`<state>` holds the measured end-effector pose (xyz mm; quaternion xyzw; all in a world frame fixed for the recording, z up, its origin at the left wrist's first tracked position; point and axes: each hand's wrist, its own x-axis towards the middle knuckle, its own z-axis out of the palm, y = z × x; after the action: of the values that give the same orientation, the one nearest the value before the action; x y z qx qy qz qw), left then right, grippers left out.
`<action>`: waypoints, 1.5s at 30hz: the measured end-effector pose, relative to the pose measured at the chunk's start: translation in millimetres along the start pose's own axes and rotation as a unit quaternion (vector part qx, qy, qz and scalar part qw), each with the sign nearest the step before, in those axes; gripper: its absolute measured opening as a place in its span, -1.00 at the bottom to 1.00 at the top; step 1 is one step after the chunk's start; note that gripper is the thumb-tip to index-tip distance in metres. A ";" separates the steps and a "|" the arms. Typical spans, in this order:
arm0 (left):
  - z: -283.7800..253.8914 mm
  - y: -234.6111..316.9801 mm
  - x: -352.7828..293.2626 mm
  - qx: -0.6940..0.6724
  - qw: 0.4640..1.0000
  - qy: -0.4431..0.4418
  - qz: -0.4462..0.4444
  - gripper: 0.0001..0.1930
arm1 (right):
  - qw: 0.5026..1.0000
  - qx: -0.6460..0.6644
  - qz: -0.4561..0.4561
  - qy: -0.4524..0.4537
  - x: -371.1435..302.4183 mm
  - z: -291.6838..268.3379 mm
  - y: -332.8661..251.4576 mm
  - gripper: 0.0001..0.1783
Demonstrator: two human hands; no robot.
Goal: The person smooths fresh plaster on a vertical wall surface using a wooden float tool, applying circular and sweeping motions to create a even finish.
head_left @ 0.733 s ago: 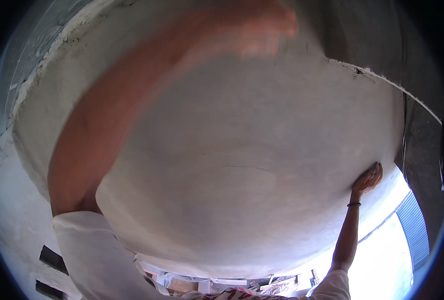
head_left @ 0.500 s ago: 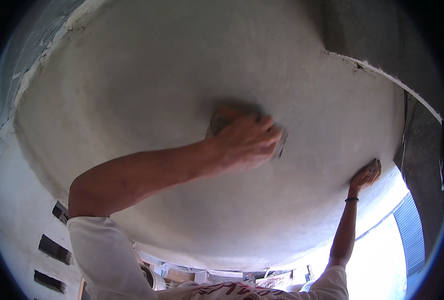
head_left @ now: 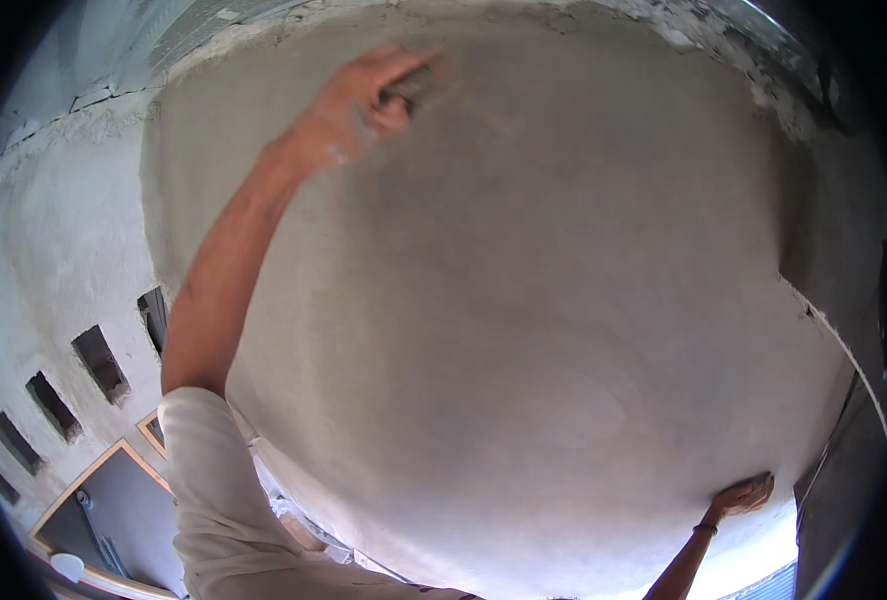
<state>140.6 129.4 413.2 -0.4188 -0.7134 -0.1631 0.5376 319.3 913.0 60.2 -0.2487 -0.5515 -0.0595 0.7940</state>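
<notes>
Grey plaster point(head_left: 524, 300) spans the view: at 11 o'clock, the left hand point(head_left: 349, 112) clutches a blurred tool point(head_left: 419, 86); at 4 o'clock, the right hand point(head_left: 742, 497) seems to touch the surface (its grip cannot be told). Tilting the tool's edge could gouge the finish

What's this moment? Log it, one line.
left grip: around blurred object, upper left of grey wall | right grip: at its lower right, contents unclear | bracelet: right wrist | white wall: dark rectangular openings

Likely a building site: raw plaster wall point(head_left: 564, 300).
</notes>
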 end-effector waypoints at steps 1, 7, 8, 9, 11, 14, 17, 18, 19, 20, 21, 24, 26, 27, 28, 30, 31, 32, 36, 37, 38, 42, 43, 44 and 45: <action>-12.0 -28.7 1.0 0.010 1.000 -0.005 -0.021 -0.33 | 1.000 0.003 -0.004 0.002 -1.1 1.4 -3.4 -0.27; -20.8 -108.6 52.9 0.210 0.969 0.074 0.106 -0.50 | 0.999 -0.022 -0.023 0.007 1.1 3.2 17.0 -0.39; -11.6 -111.5 61.8 0.229 0.964 0.078 0.113 -0.49 | 0.999 -0.027 -0.022 0.011 1.2 2.8 23.2 -0.39; -3.4 -114.9 63.9 0.238 0.963 0.057 0.113 -0.48 | 0.999 -0.028 -0.019 0.011 -1.3 3.2 25.1 -0.39; 11.9 -120.4 57.9 0.257 0.960 0.010 0.111 -0.47 | 0.999 -0.050 0.005 0.002 -8.2 4.2 19.6 -0.32; 12.3 -117.0 44.7 0.260 0.961 -0.001 0.092 -0.47 | 0.998 -0.065 -0.009 0.010 -6.8 2.6 34.0 -0.33; 22.4 -105.1 6.6 0.219 0.972 -0.006 0.085 -0.27 | 0.997 -0.072 -0.011 0.009 -7.0 3.3 41.1 -0.31; 26.1 -98.6 -10.5 0.217 0.973 -0.033 0.078 -0.25 | 0.997 -0.078 0.002 0.002 -11.1 3.1 39.7 -0.30; 29.3 -93.3 -33.5 0.216 0.972 -0.062 0.067 -0.22 | 0.997 -0.082 0.013 -0.008 -15.3 3.0 27.8 -0.30; 31.7 -85.1 -48.9 0.213 0.972 -0.084 0.060 -0.20 | 0.996 -0.088 0.024 -0.010 -13.4 3.0 27.9 -0.30; 35.0 -78.2 -70.8 0.214 0.970 -0.094 0.070 -0.19 | 0.996 -0.081 0.028 -0.015 -17.3 1.4 19.3 -0.29; 35.6 -70.6 -94.1 0.185 0.976 -0.066 0.096 -0.19 | 0.996 -0.074 0.041 -0.006 -17.6 3.7 15.8 -0.27; 31.0 -78.2 -85.9 0.127 0.987 0.003 0.103 -0.20 | 0.995 -0.083 0.054 0.001 -19.6 3.9 16.6 -0.26; 19.4 -83.2 -67.6 0.154 0.982 0.027 0.103 -0.21 | 0.996 -0.077 0.055 -0.006 -21.0 3.3 16.7 -0.32; 0.2 -87.3 -40.4 0.182 0.977 0.049 0.101 -0.22 | 0.996 -0.069 0.055 -0.014 -21.6 3.9 17.2 -0.37; -19.7 -90.7 10.9 0.181 0.974 0.067 0.118 -0.23 | 0.996 -0.070 0.052 -0.014 -16.9 1.0 22.4 -0.38; -13.0 -106.1 26.9 0.203 0.968 0.070 0.130 -0.34 | 0.996 -0.072 0.050 -0.011 -18.2 1.5 24.3 -0.33; -3.0 -121.8 45.4 0.225 0.961 0.070 0.143 -0.44 | 0.996 -0.075 0.050 -0.009 -21.0 3.9 24.4 -0.27; 18.2 -109.2 40.2 0.199 0.972 0.052 0.118 -0.40 | 0.995 -0.091 0.047 -0.007 -21.8 2.7 24.2 -0.29; 28.8 -99.0 22.5 0.217 0.968 0.019 0.122 -0.39 | 0.994 -0.096 0.044 -0.011 -25.3 -0.4 23.2 -0.29; 39.7 -84.5 -0.3 0.235 0.964 -0.013 0.125 -0.38 | 0.994 -0.102 0.040 -0.015 -25.4 -4.1 24.2 -0.30; 70.3 -42.3 -115.8 0.221 0.958 -0.085 0.161 -0.44 | 0.991 -0.116 0.069 -0.020 -29.0 5.4 39.7 -0.40; 73.7 -36.1 -138.7 0.172 0.965 -0.077 0.185 -0.47 | 0.988 -0.128 0.082 -0.018 -31.1 8.2 44.0 -0.42; 62.2 -24.5 -147.8 0.057 0.993 -0.067 0.077 -0.47 | 0.985 -0.141 0.101 -0.011 -34.9 13.0 47.4 -0.45; 49.0 -12.6 -157.2 -0.064 0.996 -0.059 -0.034 -0.46 | 0.983 -0.161 0.091 -0.014 -34.8 11.3 53.5 -0.46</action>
<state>111.1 89.0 255.9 -0.4364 -0.7461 -0.2017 0.4605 316.1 958.4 14.2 -0.4236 -0.5205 -0.0717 0.7379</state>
